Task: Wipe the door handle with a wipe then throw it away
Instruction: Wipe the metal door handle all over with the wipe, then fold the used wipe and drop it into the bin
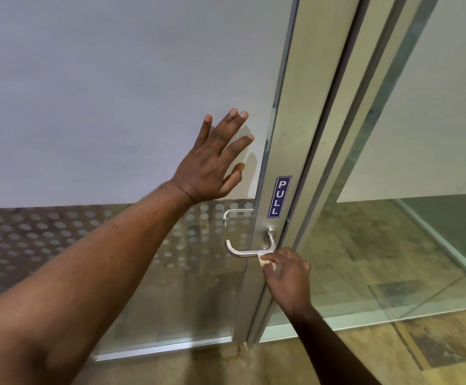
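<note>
A silver lever door handle (244, 252) sticks out to the left from the metal stile of a glass door (287, 151). My right hand (287, 276) is closed around a small white wipe (266, 259) and presses it against the handle near its bend. My left hand (215, 159) lies flat with fingers spread on the frosted glass panel above the handle, holding nothing.
A blue PULL sticker (279, 196) sits on the stile above the handle. A second handle (236, 213) shows through the glass on the far side. The lower glass has a dotted pattern (59, 234). Tiled floor (393, 357) lies below, with another glass panel (421, 134) to the right.
</note>
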The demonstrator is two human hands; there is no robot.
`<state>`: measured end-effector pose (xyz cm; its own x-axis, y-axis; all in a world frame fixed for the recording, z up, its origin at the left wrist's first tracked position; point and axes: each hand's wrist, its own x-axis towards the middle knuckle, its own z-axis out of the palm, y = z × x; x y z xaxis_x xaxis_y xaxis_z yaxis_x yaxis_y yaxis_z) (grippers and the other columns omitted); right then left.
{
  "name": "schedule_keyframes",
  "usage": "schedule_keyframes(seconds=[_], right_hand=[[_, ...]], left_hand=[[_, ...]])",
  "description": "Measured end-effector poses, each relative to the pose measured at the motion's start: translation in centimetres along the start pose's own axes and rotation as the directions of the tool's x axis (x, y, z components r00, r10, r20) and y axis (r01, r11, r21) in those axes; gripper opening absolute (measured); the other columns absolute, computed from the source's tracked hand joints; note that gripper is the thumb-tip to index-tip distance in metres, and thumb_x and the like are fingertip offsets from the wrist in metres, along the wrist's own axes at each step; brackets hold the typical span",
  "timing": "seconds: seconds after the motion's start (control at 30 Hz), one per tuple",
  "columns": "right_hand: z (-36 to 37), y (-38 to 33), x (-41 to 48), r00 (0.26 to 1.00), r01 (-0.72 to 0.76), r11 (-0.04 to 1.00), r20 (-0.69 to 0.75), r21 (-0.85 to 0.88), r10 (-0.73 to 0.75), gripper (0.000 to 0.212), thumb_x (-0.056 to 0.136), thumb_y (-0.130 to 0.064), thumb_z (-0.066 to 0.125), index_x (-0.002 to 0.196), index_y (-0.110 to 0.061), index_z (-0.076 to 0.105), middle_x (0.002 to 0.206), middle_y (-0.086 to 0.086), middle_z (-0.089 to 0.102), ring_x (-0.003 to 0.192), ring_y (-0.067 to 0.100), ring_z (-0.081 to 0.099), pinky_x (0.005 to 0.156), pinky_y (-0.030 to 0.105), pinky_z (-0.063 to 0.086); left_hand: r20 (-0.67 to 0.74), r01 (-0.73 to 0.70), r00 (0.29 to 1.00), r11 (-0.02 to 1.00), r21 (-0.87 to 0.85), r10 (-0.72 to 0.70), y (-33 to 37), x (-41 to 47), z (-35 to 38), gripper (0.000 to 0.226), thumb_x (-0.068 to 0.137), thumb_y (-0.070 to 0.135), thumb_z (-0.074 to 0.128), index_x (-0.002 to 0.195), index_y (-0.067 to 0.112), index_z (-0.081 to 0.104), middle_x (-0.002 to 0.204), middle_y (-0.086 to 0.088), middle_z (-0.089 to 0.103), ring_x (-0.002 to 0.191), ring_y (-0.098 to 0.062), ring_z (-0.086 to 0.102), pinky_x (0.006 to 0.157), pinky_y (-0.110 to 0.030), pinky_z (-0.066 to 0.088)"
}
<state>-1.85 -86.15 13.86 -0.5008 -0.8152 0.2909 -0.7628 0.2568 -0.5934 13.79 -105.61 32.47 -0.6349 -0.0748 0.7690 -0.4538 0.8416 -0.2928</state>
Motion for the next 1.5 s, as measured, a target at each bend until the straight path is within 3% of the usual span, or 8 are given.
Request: schedule_keyframes(seconds=[0.13,0.23,0.37,0.73,1.03,1.17,1.3,1.5], right_hand=[[-2.1,-1.7,0.8,0.928,-0.348,0.508,0.211,0.788,0.308,0.016,0.069,-0.008,0.070,0.082,-0.015,0.076,0.079,0.003,0.074,0.070,0.008,0.064,0.072,0.029,0.046],[-2.9,-2.5,1.1,0.906,-0.374,0.144,0.329,0.916,0.265,0.022,0.073,-0.004,0.063,0.094,-0.002,0.069,0.083,0.012,0.070,0.073,0.018,0.062,0.069,0.025,0.046],[-3.8,-4.3,1.2,0.920,-0.360,-0.049,0.363,0.932,0.150,0.022,0.079,0.004,0.056,0.098,-0.004,0.065,0.086,0.009,0.070,0.076,0.016,0.064,0.071,0.025,0.047],[-2.8,-8.9,-1.6,0.926,-0.374,0.094,0.377,0.923,-0.019,0.025,0.083,0.008,0.055,0.087,-0.009,0.073,0.078,0.003,0.072,0.071,0.009,0.063,0.071,0.023,0.047],[1.0,-13.4,-5.9,0.844,-0.457,0.216,0.497,0.863,-0.201,0.023,0.087,-0.001,0.066,0.106,-0.008,0.076,0.096,0.008,0.077,0.086,0.014,0.064,0.076,0.024,0.045],[2.5,-16.7,-7.4,0.846,-0.477,0.186,0.506,0.859,-0.166,0.022,0.087,0.009,0.061,0.102,-0.007,0.068,0.076,0.004,0.074,0.061,0.008,0.061,0.059,0.020,0.044],[4.9,-20.4,-9.2,0.825,-0.501,0.196,0.534,0.843,-0.185,0.018,0.089,0.007,0.060,0.096,-0.004,0.072,0.078,0.008,0.073,0.062,0.012,0.056,0.056,0.021,0.043],[8.4,-25.7,-13.6,0.700,-0.630,0.169,0.649,0.758,-0.298,0.023,0.091,-0.002,0.056,0.103,-0.001,0.076,0.083,0.012,0.072,0.068,0.014,0.058,0.060,0.023,0.042]], left_hand=[[-0.032,0.019,0.999,0.994,-0.111,-0.022,3.4,-1.0,-0.6,0.050,0.092,0.023,0.062,0.138,0.003,0.055,0.157,-0.027,0.035,0.149,-0.039,0.031,0.124,-0.058,0.012],[0.012,0.084,0.996,0.974,-0.210,-0.083,6.6,-2.9,-1.0,0.047,0.092,0.022,0.062,0.135,0.003,0.059,0.153,-0.021,0.045,0.144,-0.032,0.042,0.122,-0.056,0.023],[0.119,0.170,0.983,0.952,-0.254,-0.143,9.4,-6.4,-1.2,0.040,0.095,0.027,0.059,0.131,0.010,0.062,0.136,-0.008,0.061,0.128,-0.023,0.056,0.116,-0.050,0.032],[0.244,0.364,0.913,0.922,-0.129,-0.327,12.2,-12.5,-5.7,0.018,0.099,0.035,0.060,0.105,0.020,0.069,0.087,0.004,0.066,0.086,-0.019,0.062,0.107,-0.043,0.040],[0.217,0.594,0.781,0.804,0.031,-0.586,11.3,-19.1,-12.3,0.022,0.097,0.041,0.057,0.089,0.022,0.063,0.080,0.008,0.063,0.079,-0.014,0.059,0.106,-0.039,0.038],[0.225,0.565,0.793,0.822,0.078,-0.566,10.5,-21.9,-15.2,0.012,0.090,0.019,0.067,0.101,0.019,0.070,0.084,0.005,0.066,0.081,-0.018,0.062,0.108,-0.040,0.035],[0.267,0.575,0.771,0.812,0.100,-0.579,9.8,-25.0,-18.5,0.040,0.079,0.004,0.071,0.117,0.019,0.069,0.098,0.005,0.070,0.091,-0.016,0.063,0.109,-0.042,0.035],[0.226,0.678,0.688,0.722,0.141,-0.690,7.0,-30.6,-23.9,0.022,0.095,0.039,0.058,0.105,0.024,0.070,0.092,0.007,0.071,0.088,-0.015,0.065,0.109,-0.038,0.033]])
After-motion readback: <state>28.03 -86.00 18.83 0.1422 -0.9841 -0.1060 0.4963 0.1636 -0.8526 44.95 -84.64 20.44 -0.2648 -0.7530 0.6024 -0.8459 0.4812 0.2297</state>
